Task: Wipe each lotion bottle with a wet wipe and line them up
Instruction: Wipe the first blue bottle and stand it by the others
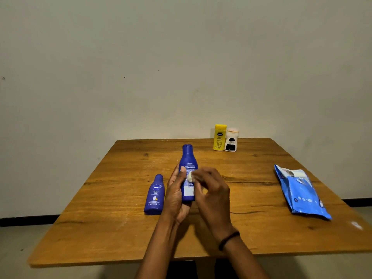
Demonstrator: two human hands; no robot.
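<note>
My left hand grips a tall blue lotion bottle upright above the table's middle, its back label facing me. My right hand holds a small crumpled white wet wipe against the bottle's label side. A shorter blue Nivea bottle stands on the table just left of my left hand. At the far edge stand a yellow lotion bottle and a white bottle with a black label, side by side and touching.
A blue pack of wet wipes lies flat near the right edge of the wooden table. A plain wall stands right behind the table's far edge. A dark band circles my right wrist.
</note>
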